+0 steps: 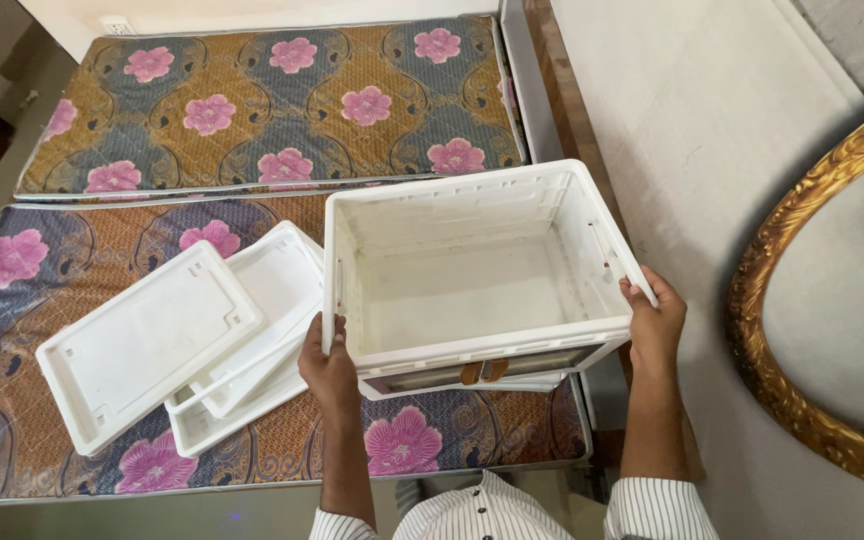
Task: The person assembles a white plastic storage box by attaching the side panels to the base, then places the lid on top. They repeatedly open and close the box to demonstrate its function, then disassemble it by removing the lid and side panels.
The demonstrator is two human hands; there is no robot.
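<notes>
Left hand point(329, 370) and right hand point(655, 322) grip the side walls of the white plastic crate point(472, 275) at the mattress's point(42, 300) near-right corner. Overhang could tip it off.

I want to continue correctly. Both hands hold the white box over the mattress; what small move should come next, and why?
Probably lower the white box straight down onto the mattress. The left hand and right hand grip its side rims, it is empty, and the white panels lie clear to its left.
</notes>
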